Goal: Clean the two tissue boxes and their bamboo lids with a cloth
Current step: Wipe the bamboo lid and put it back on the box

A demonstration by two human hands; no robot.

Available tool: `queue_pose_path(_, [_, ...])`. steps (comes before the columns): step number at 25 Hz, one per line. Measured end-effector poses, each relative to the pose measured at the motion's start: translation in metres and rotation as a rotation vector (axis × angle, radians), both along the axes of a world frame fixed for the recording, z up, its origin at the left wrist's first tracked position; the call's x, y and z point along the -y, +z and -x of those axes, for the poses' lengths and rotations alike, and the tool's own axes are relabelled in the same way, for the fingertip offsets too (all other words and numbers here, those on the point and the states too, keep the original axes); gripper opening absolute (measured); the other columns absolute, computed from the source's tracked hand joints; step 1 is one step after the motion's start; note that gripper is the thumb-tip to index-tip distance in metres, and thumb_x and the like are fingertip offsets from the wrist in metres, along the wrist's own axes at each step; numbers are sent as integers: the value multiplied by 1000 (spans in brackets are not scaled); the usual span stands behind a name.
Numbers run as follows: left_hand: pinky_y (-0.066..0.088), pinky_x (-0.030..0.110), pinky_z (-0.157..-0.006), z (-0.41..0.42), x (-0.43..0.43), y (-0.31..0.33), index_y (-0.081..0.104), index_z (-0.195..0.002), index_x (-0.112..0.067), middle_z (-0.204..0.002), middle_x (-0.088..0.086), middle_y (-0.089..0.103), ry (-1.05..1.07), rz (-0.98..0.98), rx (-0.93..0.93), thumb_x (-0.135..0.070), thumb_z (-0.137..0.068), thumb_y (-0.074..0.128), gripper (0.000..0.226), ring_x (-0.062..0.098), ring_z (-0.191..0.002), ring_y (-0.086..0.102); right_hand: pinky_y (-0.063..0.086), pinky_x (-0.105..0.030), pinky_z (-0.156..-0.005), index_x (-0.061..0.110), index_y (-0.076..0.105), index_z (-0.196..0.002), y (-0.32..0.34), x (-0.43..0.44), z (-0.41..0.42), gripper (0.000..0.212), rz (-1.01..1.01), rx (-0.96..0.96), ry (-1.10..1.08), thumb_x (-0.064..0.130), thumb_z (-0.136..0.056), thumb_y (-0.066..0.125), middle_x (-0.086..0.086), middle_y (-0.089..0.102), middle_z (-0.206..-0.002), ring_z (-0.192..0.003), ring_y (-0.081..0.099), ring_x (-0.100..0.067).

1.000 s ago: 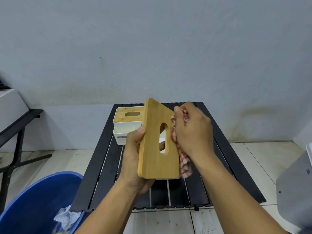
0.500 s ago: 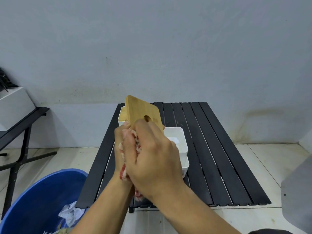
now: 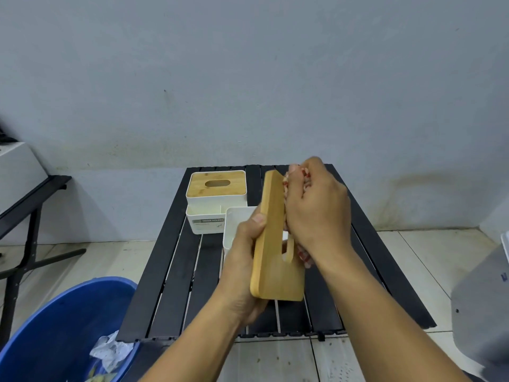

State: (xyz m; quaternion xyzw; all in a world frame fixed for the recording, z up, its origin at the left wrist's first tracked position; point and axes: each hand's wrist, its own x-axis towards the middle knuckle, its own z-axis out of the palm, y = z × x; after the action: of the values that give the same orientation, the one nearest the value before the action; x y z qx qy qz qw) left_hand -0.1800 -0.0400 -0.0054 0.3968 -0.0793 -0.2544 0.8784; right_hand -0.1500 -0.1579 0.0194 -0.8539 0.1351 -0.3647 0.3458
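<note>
My left hand point(image 3: 243, 260) grips a bamboo lid point(image 3: 271, 260) upright and nearly edge-on above the table. My right hand point(image 3: 316, 213) presses a red-and-white checked cloth point(image 3: 304, 256) against the lid's right face, near its top. Behind the lid stands an open white tissue box point(image 3: 234, 227), mostly hidden by my hands. At the back left a second white tissue box point(image 3: 205, 219), labelled "TISSUE HOLDER", wears its bamboo lid point(image 3: 216, 184) with an oval slot.
Both boxes rest on a black slatted table point(image 3: 176, 285) against a grey wall. A blue tub point(image 3: 52, 326) with crumpled paper sits on the tiled floor at the lower left. A black stand point(image 3: 27, 216) is at the far left, a grey object point(image 3: 484, 304) at the right edge.
The lid has turned from leaning away under both hands to upright and edge-on. My right hand with the cloth has slid from the lid's lower part up to its top right.
</note>
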Motion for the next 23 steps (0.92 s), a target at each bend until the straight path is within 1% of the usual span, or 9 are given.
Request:
queue_pose_path(3, [53,33,-63,-4,3,-6,75,-94,-17,-80,8,68,52,-30,-60,-39,-79,64,29,21,-71,62,48,-37,-62,22,53,-91,16,-27,16,25,82,135,147,42,-104,44,9,66,-83,-77,63,-24])
queue_pose_path(6, [54,30,-59,-8,-7,-1,79,-82,-19,-78,7,69,85,3,-59,-47,-80,52,39,19,-69,67,48,-38,-57,24,53,-94,13,-50,22,24,181,179,229,44,-103,43,6,63,-86,-73,62,-27])
queue_pose_path(10, [58,32,-55,-3,-15,9,83,-78,-20,-77,5,74,41,17,17,-46,-84,43,48,21,-60,68,50,-40,-63,24,52,-95,-6,-7,0,30,146,-62,30,49,-104,39,2,65,-89,-81,64,-31])
queue_pose_path(12, [61,36,-59,-8,-13,7,82,-97,-19,-88,4,77,96,9,45,-46,-88,48,44,25,-72,70,49,-36,-66,22,56,-91,-11,9,0,37,-43,-168,83,55,-103,44,6,67,-83,-81,66,-21])
queue_pose_path(14, [62,41,-72,-22,-12,3,65,-132,-15,-105,5,76,215,-14,80,-43,-90,58,51,27,-89,71,55,-36,-75,22,61,-92,-1,7,8,49,-306,-198,321,70,-92,51,8,71,-83,-80,69,-7])
queue_pose_path(17, [57,54,-97,-43,-21,-4,44,-150,-40,-142,11,62,399,-74,95,-50,-76,82,84,34,-122,67,57,-33,-86,31,64,-102,21,-5,26,63,-258,-345,678,85,-70,56,14,73,-98,-90,70,-1])
queue_pose_path(20, [55,56,-100,-51,-33,-5,36,-151,-54,-157,3,45,427,-148,81,-57,-41,101,128,31,-131,61,53,-22,-78,39,60,-104,25,-15,34,49,-83,-454,685,71,-70,76,19,70,-100,-90,67,4])
queue_pose_path(22, [58,52,-96,-51,-38,-1,29,-156,-47,-154,-4,46,463,-163,60,-57,-45,97,130,24,-130,61,53,-22,-73,33,63,-96,19,-18,33,29,-76,-409,623,49,-78,80,15,72,-90,-80,67,2])
queue_pose_path(23, [60,48,-90,-54,-42,2,32,-157,-40,-148,-5,53,490,-157,27,-57,-57,90,117,21,-124,65,55,-25,-73,28,65,-93,17,-15,30,18,-119,-367,600,37,-82,77,12,73,-86,-77,68,-2])
